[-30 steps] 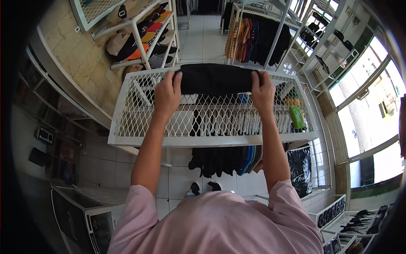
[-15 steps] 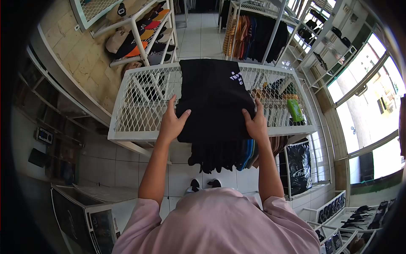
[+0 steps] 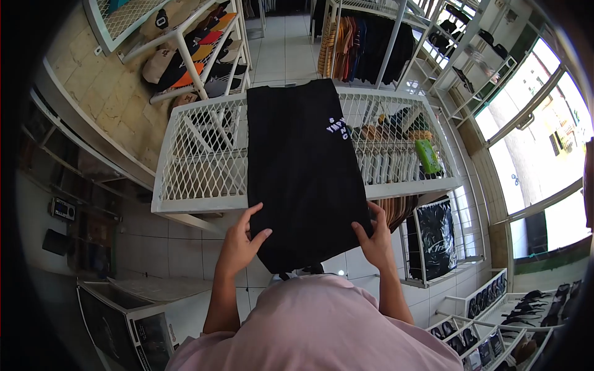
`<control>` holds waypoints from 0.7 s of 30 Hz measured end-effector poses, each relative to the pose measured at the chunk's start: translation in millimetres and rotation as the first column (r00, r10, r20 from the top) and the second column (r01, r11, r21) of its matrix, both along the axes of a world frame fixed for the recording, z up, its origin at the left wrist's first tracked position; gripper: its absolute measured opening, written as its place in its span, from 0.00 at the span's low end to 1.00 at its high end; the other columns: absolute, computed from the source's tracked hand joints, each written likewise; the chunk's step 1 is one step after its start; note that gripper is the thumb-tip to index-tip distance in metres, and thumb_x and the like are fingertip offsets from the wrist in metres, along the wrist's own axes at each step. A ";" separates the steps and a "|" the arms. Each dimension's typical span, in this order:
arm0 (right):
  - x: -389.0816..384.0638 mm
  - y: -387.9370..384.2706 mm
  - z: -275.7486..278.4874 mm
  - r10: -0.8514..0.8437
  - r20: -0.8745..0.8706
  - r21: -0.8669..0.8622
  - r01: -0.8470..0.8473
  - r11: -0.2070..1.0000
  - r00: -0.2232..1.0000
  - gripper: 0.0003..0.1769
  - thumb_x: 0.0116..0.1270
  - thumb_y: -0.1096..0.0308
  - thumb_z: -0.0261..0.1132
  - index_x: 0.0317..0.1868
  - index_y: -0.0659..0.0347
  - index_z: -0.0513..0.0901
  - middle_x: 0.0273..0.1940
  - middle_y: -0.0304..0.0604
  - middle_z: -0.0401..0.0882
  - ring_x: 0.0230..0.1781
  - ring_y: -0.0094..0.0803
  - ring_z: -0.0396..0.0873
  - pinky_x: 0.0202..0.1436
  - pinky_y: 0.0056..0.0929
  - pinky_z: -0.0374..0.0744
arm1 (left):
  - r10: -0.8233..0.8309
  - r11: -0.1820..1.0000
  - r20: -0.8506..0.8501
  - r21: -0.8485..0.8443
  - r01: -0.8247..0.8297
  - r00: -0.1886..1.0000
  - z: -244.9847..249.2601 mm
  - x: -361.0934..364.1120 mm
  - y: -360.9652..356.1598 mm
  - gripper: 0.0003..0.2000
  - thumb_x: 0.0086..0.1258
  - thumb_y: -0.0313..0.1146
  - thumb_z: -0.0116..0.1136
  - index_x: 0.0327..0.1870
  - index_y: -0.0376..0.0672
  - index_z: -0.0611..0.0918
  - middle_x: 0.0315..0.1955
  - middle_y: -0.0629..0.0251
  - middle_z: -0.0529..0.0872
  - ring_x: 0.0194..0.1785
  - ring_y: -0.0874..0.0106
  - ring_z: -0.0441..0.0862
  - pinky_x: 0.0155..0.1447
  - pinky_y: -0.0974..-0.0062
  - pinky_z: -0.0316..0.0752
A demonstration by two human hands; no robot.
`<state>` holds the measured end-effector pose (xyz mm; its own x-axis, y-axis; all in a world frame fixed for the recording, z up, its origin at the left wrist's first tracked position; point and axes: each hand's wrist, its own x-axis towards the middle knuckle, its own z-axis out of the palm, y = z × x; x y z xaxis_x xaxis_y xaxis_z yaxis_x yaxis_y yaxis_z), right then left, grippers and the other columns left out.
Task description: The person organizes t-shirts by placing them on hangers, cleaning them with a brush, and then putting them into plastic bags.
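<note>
A black T-shirt [image 3: 303, 167], its sides folded in to a long panel, lies over the white mesh table with small white lettering near its upper right. The lower part reaches past the table's front edge toward my body. My left hand [image 3: 243, 240] grips the shirt's left side low down, thumb on top and some fingers hidden by the cloth. At the opposite side, my right hand [image 3: 376, 238] holds the right edge in the same way, thumb over the fabric.
A green packet [image 3: 427, 156] sits on the right of the mesh table [image 3: 204, 203]. Beneath it hang garments [image 3: 396, 210]. A cap rack [image 3: 197, 65] stands at the far left, a clothes rail [image 3: 356, 46] behind, and glass doors [image 3: 526, 117] to the right.
The shirt's lower part has unfolded toward me, so the panel is longer and hangs past the table's front edge. Both hands have come nearer my body with it.
</note>
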<state>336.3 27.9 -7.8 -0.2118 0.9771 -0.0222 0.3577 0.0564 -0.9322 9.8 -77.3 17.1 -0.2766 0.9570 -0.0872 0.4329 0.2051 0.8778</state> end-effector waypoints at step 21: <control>-35.8 26.0 -29.2 -0.314 0.034 0.299 0.290 0.909 0.949 0.23 0.66 0.57 0.84 0.45 0.67 0.85 0.31 0.44 0.84 0.29 0.31 0.79 0.36 0.32 0.78 | 0.235 0.947 -0.714 0.322 0.011 0.660 -15.2 86.2 389.4 0.18 0.72 0.51 0.71 0.41 0.42 0.90 0.43 0.58 0.89 0.49 0.52 0.89 0.51 0.53 0.86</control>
